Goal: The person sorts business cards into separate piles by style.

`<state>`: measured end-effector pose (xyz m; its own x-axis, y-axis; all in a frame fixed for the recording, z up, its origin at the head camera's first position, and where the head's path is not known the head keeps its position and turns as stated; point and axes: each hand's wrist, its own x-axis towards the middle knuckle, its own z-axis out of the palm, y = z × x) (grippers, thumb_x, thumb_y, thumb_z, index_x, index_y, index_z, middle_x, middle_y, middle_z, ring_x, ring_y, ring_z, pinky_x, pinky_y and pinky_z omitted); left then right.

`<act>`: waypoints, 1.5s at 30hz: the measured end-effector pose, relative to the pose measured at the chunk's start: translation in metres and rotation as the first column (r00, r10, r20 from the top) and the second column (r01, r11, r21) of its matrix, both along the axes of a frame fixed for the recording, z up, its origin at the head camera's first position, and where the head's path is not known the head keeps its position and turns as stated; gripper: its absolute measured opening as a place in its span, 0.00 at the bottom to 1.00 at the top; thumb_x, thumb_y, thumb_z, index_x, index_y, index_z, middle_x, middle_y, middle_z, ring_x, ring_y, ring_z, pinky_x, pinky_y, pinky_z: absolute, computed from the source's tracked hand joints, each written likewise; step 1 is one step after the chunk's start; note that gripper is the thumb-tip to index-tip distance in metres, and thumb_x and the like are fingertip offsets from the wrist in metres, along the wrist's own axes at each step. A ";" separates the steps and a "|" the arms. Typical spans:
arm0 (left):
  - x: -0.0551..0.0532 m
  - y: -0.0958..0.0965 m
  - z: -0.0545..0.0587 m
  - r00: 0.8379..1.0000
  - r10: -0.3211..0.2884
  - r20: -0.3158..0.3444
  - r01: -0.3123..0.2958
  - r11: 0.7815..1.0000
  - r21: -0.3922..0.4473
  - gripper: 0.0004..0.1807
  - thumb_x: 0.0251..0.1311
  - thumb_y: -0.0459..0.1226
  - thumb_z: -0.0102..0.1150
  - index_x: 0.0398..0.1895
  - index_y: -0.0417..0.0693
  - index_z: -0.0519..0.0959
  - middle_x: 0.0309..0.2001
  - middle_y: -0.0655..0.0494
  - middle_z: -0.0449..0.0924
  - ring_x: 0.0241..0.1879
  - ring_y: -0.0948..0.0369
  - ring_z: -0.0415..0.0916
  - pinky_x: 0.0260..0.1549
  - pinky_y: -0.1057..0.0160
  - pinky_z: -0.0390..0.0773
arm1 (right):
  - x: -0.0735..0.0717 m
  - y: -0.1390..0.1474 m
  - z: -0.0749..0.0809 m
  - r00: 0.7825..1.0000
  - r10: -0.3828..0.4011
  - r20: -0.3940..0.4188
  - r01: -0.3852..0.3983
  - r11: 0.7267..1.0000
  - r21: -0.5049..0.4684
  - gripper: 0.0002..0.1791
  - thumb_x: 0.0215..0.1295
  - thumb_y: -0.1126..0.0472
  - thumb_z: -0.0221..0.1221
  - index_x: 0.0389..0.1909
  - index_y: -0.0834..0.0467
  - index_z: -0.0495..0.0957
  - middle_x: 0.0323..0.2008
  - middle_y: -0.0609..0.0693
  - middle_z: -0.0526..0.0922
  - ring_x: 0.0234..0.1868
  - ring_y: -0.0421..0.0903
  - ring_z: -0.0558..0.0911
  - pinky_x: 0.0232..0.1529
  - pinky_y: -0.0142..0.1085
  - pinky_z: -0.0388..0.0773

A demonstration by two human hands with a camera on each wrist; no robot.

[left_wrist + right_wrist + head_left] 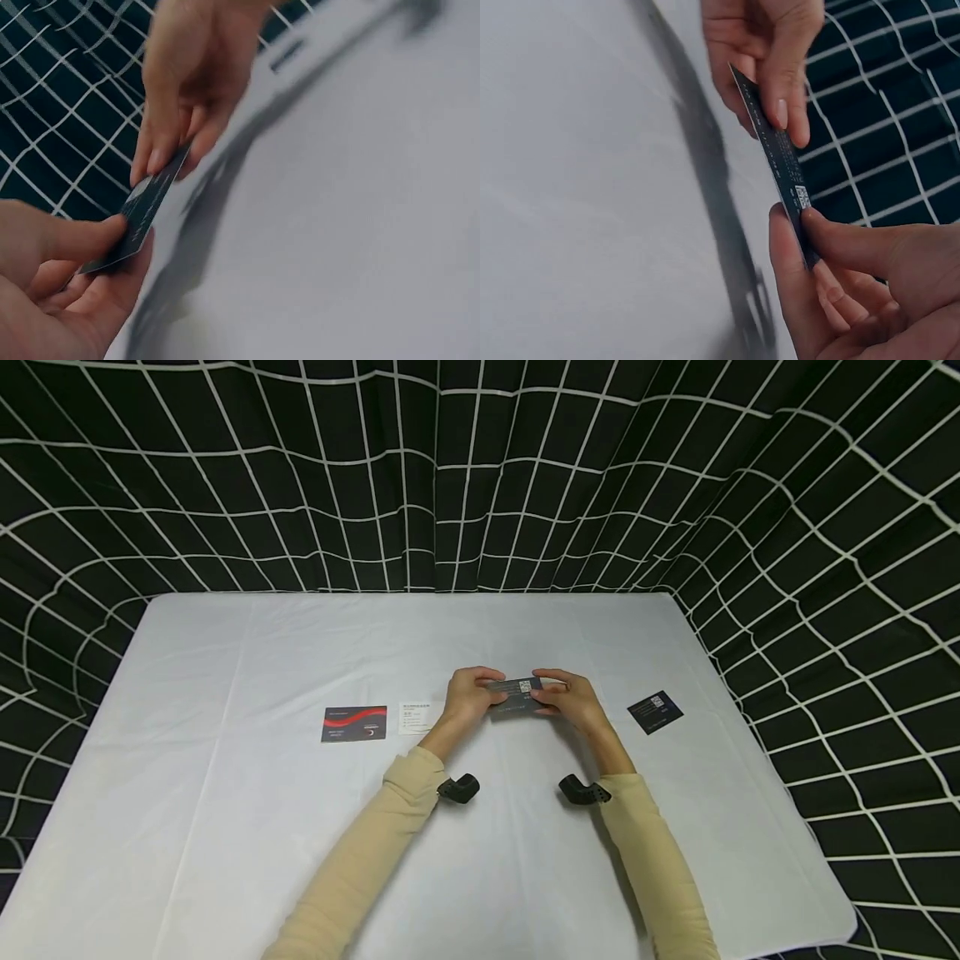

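Observation:
A dark business card [514, 695] with light print and a QR code is held up off the white table between both hands. My left hand [470, 695] pinches its left end between thumb and fingers, and my right hand [570, 697] pinches the right end the same way. In the left wrist view the dark card [142, 217] tilts between the two hands, thumbs on its printed face. The right wrist view shows this card [780, 161] nearly edge-on, its QR code beside the right thumb.
On the white table [247, 827] to the left lie a dark card with a red wave [354, 724] and a white printed card [417, 718], side by side. Another dark card [655, 712] with a QR code lies turned at the right. Black cloth with white netting [420, 477] surrounds the table.

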<state>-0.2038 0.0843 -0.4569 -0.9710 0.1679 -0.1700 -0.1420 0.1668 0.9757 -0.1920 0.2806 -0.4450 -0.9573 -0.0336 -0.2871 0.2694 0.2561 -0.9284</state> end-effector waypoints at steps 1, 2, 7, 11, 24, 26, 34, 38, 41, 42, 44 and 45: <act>0.000 -0.003 0.001 0.999 -0.027 -0.029 0.026 0.998 -0.062 0.14 0.51 0.26 0.70 0.43 0.38 0.85 0.42 0.44 0.85 0.40 0.58 0.80 0.37 0.68 0.75 | 0.001 -0.002 -0.001 1.000 0.012 -0.001 -0.012 1.000 0.004 0.27 0.65 0.71 0.61 0.65 0.67 0.70 0.49 0.68 0.80 0.33 0.39 0.85 0.38 0.34 0.84; -0.001 -0.007 0.002 0.997 -0.057 -0.053 0.050 0.992 -0.116 0.14 0.51 0.27 0.71 0.43 0.39 0.85 0.42 0.44 0.85 0.40 0.57 0.80 0.38 0.66 0.76 | 0.002 -0.004 -0.002 1.000 0.017 0.000 -0.017 1.000 0.009 0.27 0.64 0.71 0.61 0.64 0.67 0.70 0.47 0.67 0.81 0.32 0.40 0.85 0.37 0.34 0.84; -0.002 -0.021 0.006 0.977 -0.182 -0.107 0.148 0.951 -0.273 0.15 0.51 0.27 0.70 0.44 0.38 0.84 0.42 0.44 0.85 0.44 0.53 0.80 0.45 0.59 0.77 | 0.007 -0.016 -0.004 1.000 0.020 -0.006 -0.019 0.998 0.057 0.24 0.63 0.70 0.63 0.60 0.69 0.74 0.42 0.62 0.84 0.29 0.40 0.84 0.34 0.34 0.84; -0.002 -0.029 0.007 0.969 -0.215 -0.119 0.160 0.920 -0.359 0.14 0.51 0.27 0.69 0.43 0.39 0.85 0.45 0.44 0.84 0.49 0.51 0.79 0.53 0.55 0.75 | 0.010 -0.024 -0.006 0.999 0.015 -0.040 -0.009 0.989 0.145 0.20 0.62 0.68 0.65 0.55 0.68 0.79 0.38 0.61 0.86 0.23 0.40 0.83 0.28 0.31 0.82; 0.001 -0.030 0.005 0.947 -0.290 -0.137 0.193 0.857 -0.477 0.13 0.51 0.24 0.69 0.43 0.36 0.84 0.42 0.43 0.85 0.44 0.52 0.80 0.48 0.56 0.78 | 0.012 -0.035 -0.010 0.991 0.065 -0.117 -0.016 0.926 0.377 0.15 0.60 0.66 0.67 0.47 0.68 0.82 0.33 0.61 0.86 0.21 0.40 0.82 0.22 0.27 0.76; 0.002 -0.030 0.005 0.943 -0.302 -0.140 0.198 0.848 -0.491 0.14 0.52 0.25 0.68 0.43 0.35 0.84 0.43 0.43 0.84 0.45 0.51 0.80 0.48 0.56 0.78 | 0.013 -0.036 -0.009 0.989 0.084 -0.125 -0.025 0.910 0.414 0.15 0.60 0.66 0.67 0.47 0.68 0.82 0.32 0.61 0.86 0.21 0.42 0.82 0.22 0.27 0.75; 0.004 -0.027 0.003 0.931 -0.327 -0.165 0.190 0.818 -0.543 0.14 0.53 0.25 0.68 0.44 0.34 0.84 0.46 0.42 0.83 0.49 0.50 0.79 0.51 0.56 0.77 | 0.014 -0.040 -0.005 0.983 0.115 -0.141 -0.029 0.864 0.503 0.15 0.59 0.64 0.68 0.45 0.67 0.83 0.31 0.59 0.87 0.23 0.44 0.83 0.21 0.27 0.72; 0.005 -0.025 0.003 0.926 -0.334 -0.173 0.185 0.806 -0.563 0.13 0.52 0.24 0.68 0.43 0.33 0.83 0.46 0.42 0.83 0.49 0.50 0.78 0.52 0.56 0.76 | 0.015 -0.042 -0.004 0.985 0.112 -0.135 -0.023 0.844 0.535 0.14 0.58 0.64 0.69 0.44 0.66 0.84 0.31 0.57 0.87 0.26 0.44 0.82 0.23 0.28 0.72; 0.005 -0.025 0.002 0.921 -0.343 -0.185 0.179 0.793 -0.582 0.14 0.51 0.23 0.68 0.43 0.33 0.84 0.45 0.42 0.83 0.48 0.50 0.78 0.51 0.57 0.76 | 0.015 -0.043 -0.004 0.984 0.111 -0.141 -0.015 0.833 0.553 0.14 0.57 0.64 0.70 0.43 0.65 0.84 0.30 0.56 0.86 0.26 0.45 0.82 0.23 0.28 0.72; 0.005 -0.024 0.002 0.919 -0.346 -0.188 0.177 0.789 -0.588 0.14 0.51 0.23 0.68 0.43 0.33 0.84 0.45 0.42 0.83 0.48 0.50 0.78 0.51 0.56 0.76 | 0.015 -0.043 -0.004 0.983 0.112 -0.146 -0.011 0.829 0.559 0.14 0.56 0.64 0.70 0.42 0.65 0.85 0.30 0.56 0.86 0.26 0.45 0.82 0.23 0.28 0.72; 0.006 -0.024 0.003 0.916 -0.351 -0.195 0.173 0.782 -0.599 0.14 0.51 0.23 0.68 0.43 0.33 0.84 0.45 0.42 0.83 0.48 0.50 0.78 0.51 0.56 0.76 | 0.015 -0.044 -0.004 0.981 0.112 -0.159 -0.002 0.822 0.570 0.13 0.56 0.64 0.71 0.41 0.65 0.85 0.29 0.55 0.86 0.26 0.46 0.81 0.24 0.29 0.71; 0.006 -0.024 0.003 0.914 -0.354 -0.197 0.171 0.777 -0.605 0.14 0.51 0.23 0.68 0.43 0.33 0.83 0.45 0.42 0.82 0.48 0.50 0.78 0.52 0.56 0.76 | 0.015 -0.045 -0.005 0.980 0.113 -0.165 0.003 0.818 0.575 0.13 0.55 0.64 0.71 0.41 0.65 0.85 0.29 0.55 0.86 0.26 0.46 0.81 0.24 0.29 0.71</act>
